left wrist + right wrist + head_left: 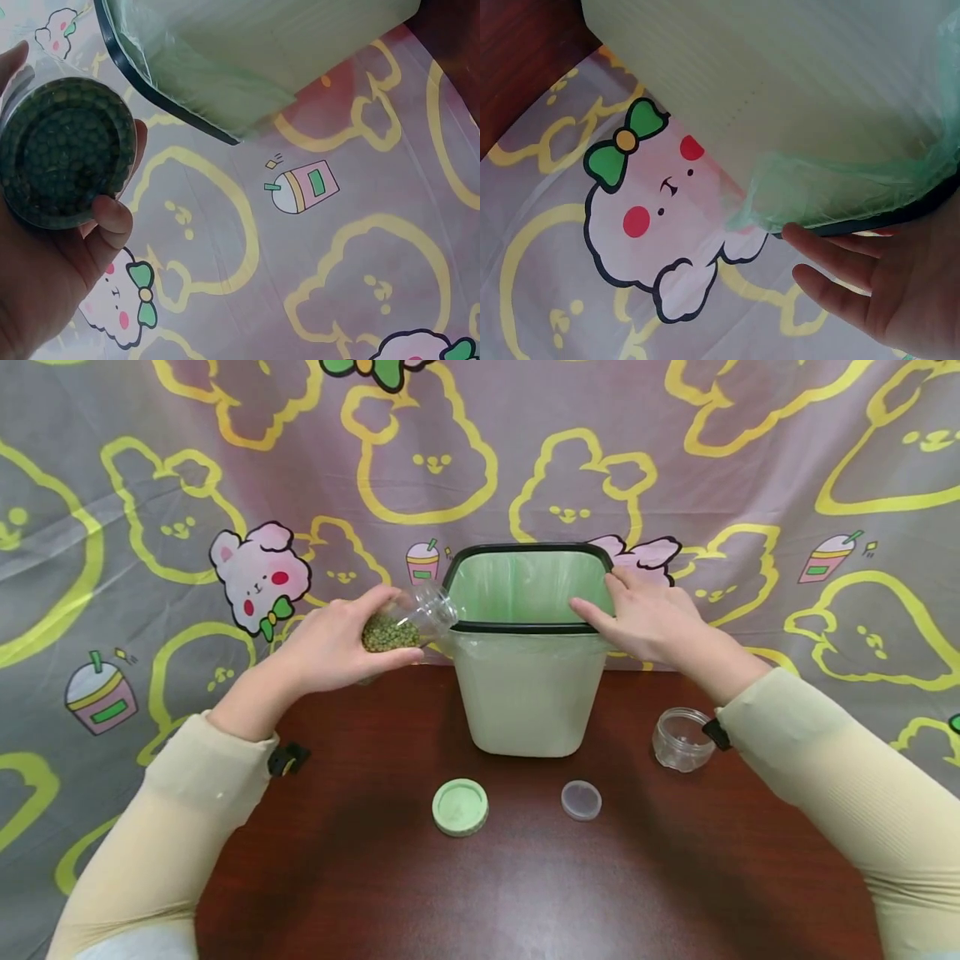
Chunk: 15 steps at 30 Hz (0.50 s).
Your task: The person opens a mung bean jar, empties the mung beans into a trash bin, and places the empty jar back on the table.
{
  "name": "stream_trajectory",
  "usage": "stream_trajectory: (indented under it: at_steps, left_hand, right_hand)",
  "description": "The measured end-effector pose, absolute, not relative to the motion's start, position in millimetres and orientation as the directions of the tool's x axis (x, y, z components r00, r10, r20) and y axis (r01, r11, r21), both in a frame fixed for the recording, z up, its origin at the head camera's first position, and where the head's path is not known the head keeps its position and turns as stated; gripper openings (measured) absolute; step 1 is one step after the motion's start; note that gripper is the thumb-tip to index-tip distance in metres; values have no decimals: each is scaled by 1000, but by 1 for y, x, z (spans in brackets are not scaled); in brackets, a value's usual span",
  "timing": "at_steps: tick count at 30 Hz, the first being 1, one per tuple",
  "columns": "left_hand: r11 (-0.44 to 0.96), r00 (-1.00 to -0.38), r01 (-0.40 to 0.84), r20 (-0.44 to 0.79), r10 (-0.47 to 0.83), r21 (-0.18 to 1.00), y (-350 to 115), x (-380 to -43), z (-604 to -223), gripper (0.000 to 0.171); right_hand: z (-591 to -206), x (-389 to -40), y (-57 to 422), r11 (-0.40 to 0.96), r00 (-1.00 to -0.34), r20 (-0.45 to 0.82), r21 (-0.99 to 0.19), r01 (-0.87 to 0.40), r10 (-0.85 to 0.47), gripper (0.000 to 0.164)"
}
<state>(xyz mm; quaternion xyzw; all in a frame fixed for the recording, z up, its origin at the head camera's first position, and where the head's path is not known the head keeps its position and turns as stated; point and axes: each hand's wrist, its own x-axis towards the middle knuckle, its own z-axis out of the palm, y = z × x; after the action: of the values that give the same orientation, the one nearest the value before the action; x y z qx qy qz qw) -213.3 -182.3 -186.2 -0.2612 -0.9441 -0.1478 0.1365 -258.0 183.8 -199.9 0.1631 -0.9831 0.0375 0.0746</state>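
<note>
My left hand [337, 639] grips a clear jar [427, 614] partly filled with green mung beans [390, 633]. The jar lies tilted, its uncapped mouth at the left rim of a pale trash bin [532, 693]. In the left wrist view the jar's round base [67, 154] faces the camera, fingers and thumb around its sides. A green liner bag [517, 585] lines the bin and folds over under its black rim. At the bin's right front corner rests my right hand [652, 614], thumb over the opening and fingers extended at the rim.
On the brown table [510, 885], a light green lid [461, 807] and a small translucent disc [581, 800] lie in front of the bin. An uncapped, low clear jar [681, 742] stands by my right forearm. A patterned cloth [487, 460] hangs behind.
</note>
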Motion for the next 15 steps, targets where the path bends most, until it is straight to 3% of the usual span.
stream_trajectory:
  at_steps: [15]
  left_hand:
    - [840,-837,515,312,450,169,-179,-236,-171,67]
  right_hand:
    - [-200,-257,182,942,-932,155,-27,-335,-327,90]
